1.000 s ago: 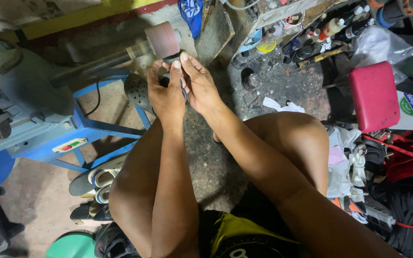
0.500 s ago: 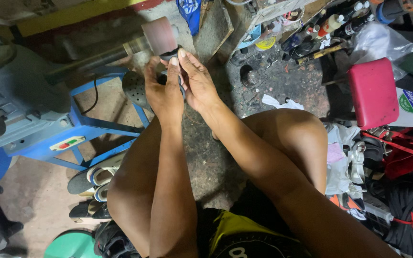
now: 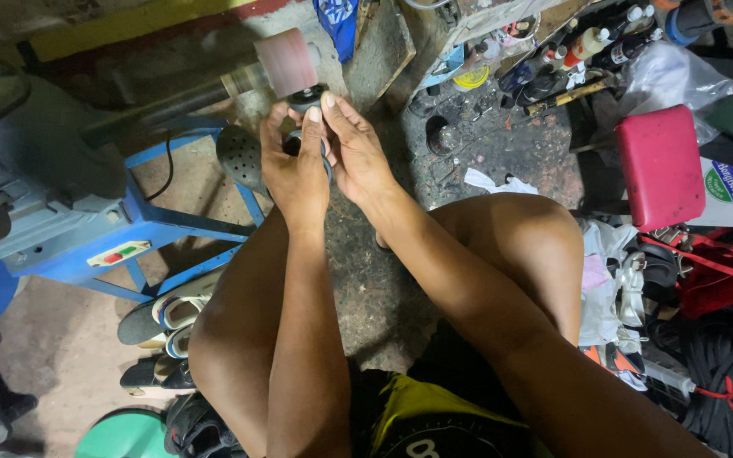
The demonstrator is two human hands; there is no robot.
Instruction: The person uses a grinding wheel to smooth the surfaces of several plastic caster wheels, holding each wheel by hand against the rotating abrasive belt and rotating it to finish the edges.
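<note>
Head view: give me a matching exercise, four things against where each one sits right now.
Things:
1. pink sanding drum
2. red stool
3. sandals
4. small dark part

Places:
A. on the floor below the blue machine frame
B. at the far right, beside a clear plastic bag
C. between the left hand and the right hand
D. at the end of the machine's shaft, just above the hands

Pairs: 1-D, 2-B, 3-A, 4-C
</note>
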